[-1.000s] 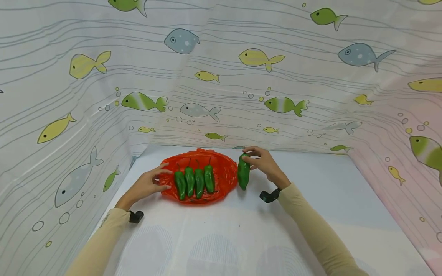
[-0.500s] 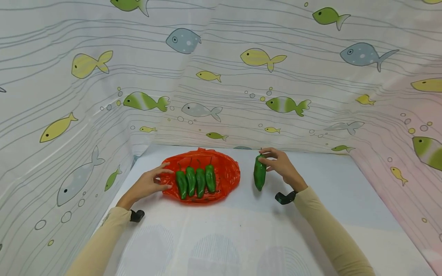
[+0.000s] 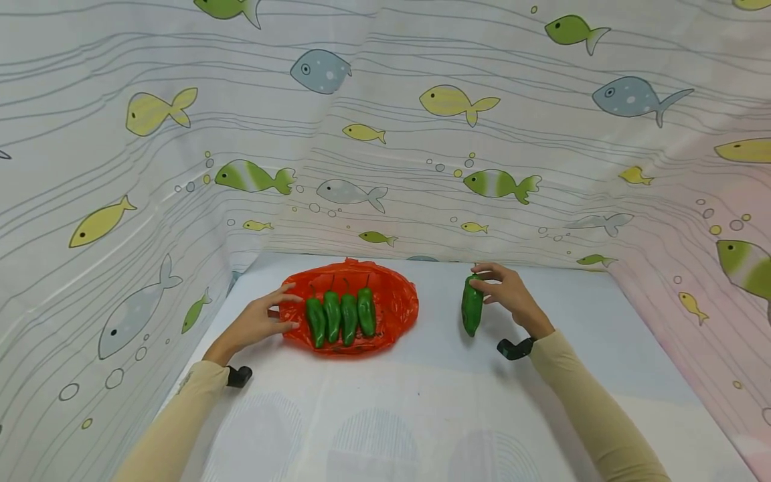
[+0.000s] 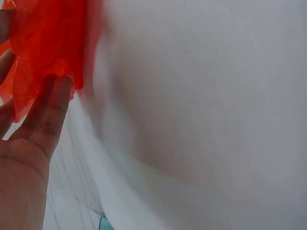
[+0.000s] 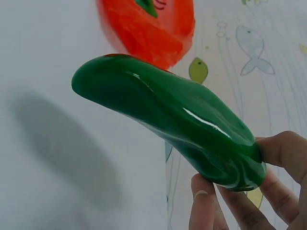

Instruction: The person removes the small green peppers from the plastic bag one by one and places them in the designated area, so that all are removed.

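My right hand (image 3: 508,294) pinches a glossy green chili pepper (image 3: 472,311) by its stem end, above the white table to the right of a red plastic bag (image 3: 400,308). The pepper hangs nearly upright, tip down; in the right wrist view the green chili pepper (image 5: 158,112) stretches away from the thumb and fingertips, its shadow on the table. Several more green peppers (image 3: 332,314) lie side by side on the opened-out bag, stems pointing away. At the bag's left edge my left hand (image 3: 259,321) has spread, relaxed fingers; in the left wrist view its fingertips touch the red plastic (image 4: 43,43).
A white table (image 3: 421,402) with pale printed shapes spreads in front of the bag. Fish-patterned cloth (image 3: 385,154) stands as walls behind and at both sides. Black camera mounts (image 3: 515,349) sit on both wrists.
My right hand has carried the held green pepper rightward, away from the red bag. The left hand and the peppers on the bag have stayed where they were.
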